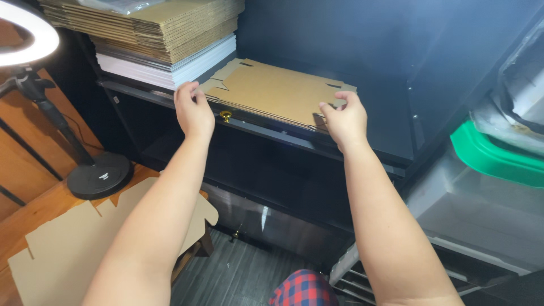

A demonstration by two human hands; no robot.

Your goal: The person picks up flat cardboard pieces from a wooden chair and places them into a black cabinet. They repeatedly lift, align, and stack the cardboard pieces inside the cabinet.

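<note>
A: Cardboard is in which hand?
B: Both. Nearest to the black shelf [272, 133] edge, the left hand [193, 110] and right hand [345, 120] close their fingers on the flat cardboard sheet [277, 90]. It lies on the shelf; behind it, to the left, is the cardboard stack [164, 28].

The flat die-cut cardboard sheets [277, 90] I hold are plain brown, unfolded, with notched tabs and small slits along their edges. They lie as a thin stack, nearly level, on the dark shelf, one long edge overhanging toward me. They sit just right of a taller pile of cardboard and white sheets.
</note>
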